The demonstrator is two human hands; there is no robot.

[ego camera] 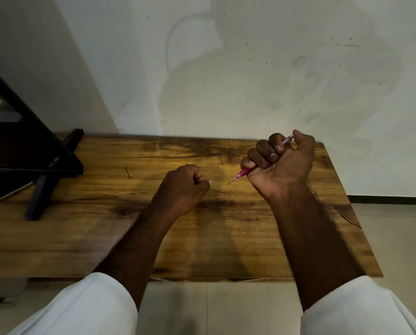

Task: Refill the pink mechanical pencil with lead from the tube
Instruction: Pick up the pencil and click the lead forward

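Head view: the right hand [280,160] is raised above the far right part of the wooden bench [226,238], palm turned toward the camera, its fingers [262,151] curled in a fist around the pink mechanical pencil [243,172]. The pencil runs diagonally through the fist; its tip points down and left toward the bench centre with a thin dark point showing, and its rear end emerges at the top of the fist beside the thumb. The left hand [185,184] sits low over the bench centre, just left of the pencil tip and apart from it, fingers closed in a loose fist; whether it holds anything cannot be told. A thin dark stick [128,173] lies on the bench well left of the left hand; it may be a lead, but this cannot be confirmed. A black stand [42,165] occupies the bench's left end, with a flat device [11,191] lying under it. Both forearms are bare, with white sleeves [93,308] at the bottom edge.
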